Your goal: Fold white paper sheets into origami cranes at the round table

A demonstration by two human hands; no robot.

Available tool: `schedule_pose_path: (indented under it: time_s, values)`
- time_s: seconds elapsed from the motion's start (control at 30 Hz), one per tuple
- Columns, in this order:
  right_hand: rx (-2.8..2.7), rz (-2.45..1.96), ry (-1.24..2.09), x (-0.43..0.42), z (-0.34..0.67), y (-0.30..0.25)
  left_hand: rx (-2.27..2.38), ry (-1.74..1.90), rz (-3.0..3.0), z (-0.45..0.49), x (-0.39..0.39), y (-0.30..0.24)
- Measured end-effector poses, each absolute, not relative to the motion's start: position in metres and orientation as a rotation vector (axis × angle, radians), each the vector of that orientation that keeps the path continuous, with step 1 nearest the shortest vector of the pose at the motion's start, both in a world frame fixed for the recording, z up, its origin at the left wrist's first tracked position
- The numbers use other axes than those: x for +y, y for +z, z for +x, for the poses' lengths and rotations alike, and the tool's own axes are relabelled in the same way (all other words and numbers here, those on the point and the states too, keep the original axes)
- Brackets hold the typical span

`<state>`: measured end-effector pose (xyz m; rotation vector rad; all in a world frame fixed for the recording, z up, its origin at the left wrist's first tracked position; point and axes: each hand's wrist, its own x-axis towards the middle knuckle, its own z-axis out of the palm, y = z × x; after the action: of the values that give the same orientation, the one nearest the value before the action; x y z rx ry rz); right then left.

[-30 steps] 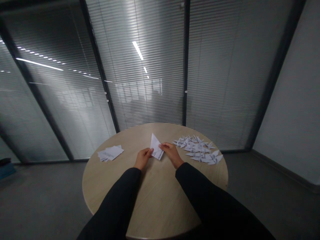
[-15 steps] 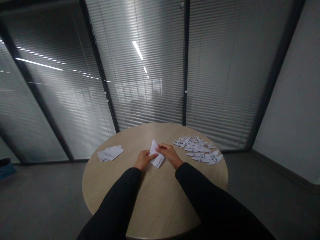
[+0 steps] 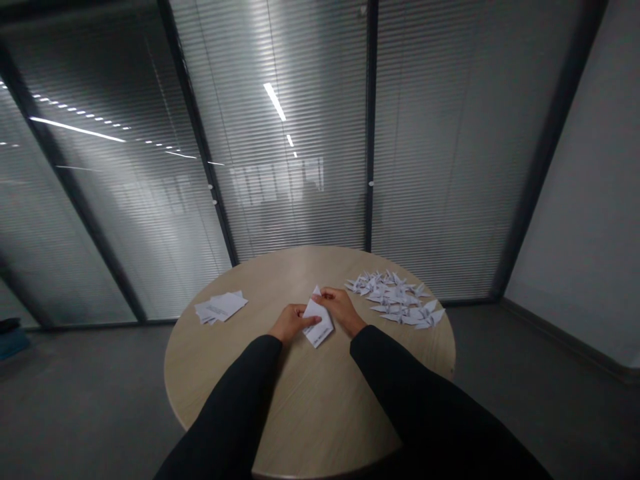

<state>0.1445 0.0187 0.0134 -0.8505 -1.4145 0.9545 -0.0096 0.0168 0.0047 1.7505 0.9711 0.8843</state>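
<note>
A folded piece of white paper (image 3: 318, 328) with printed text along its lower edge is held over the middle of the round table. My left hand (image 3: 292, 323) grips its left side, the thumb lying across the face of the paper. My right hand (image 3: 340, 308) pinches it near the pointed top, with thumb and fingers closed on the upper right edge. The fingers behind the paper are hidden.
The round wooden table (image 3: 300, 413) spans the space before me. Several folded paper cranes (image 3: 395, 297) lie in a pile at the right. A few flat paper sheets (image 3: 221, 307) lie at the left. Glass panels with blinds (image 3: 300, 220) stand behind.
The folded paper has shifted slightly toward me and turned a little. My left thumb has moved farther across it, and my right hand now pinches closer to its top point.
</note>
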Motion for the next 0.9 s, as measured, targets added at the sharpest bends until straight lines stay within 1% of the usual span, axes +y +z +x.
schedule_pose_path:
  time_s: [0.23,0.43,0.57,0.67,0.73,0.83,0.9]
  values:
    - [-1.368,-0.913,0.829,0.0181,0.1515,0.0154,0.912,0.732,1.741,-0.0074,0.008,0.0132]
    - [-1.397,-0.877,0.916,0.0161,0.1497,0.018,0.913,0.733,1.727,-0.0085,0.0104,0.0102]
    - [-1.366,-0.903,0.767,0.0124,0.1492,0.0206,0.899,0.703,1.746,-0.0084,0.0113,0.0086]
    - [-1.386,-0.915,0.751,0.0119,0.1492,0.0205,0.874,0.698,1.726,-0.0071,0.01,0.009]
    - [-1.423,-0.905,0.788,0.013,0.1486,0.0193,0.846,0.747,1.68,-0.0063,0.01,0.0088]
    - [-1.475,-0.862,0.852,0.0155,0.1468,0.0167,0.85,0.913,1.625,-0.0061,0.0131,0.0073]
    - [-1.51,-0.847,0.825,0.0169,0.1459,0.0153,0.865,1.012,1.624,-0.0068,0.0164,0.0062]
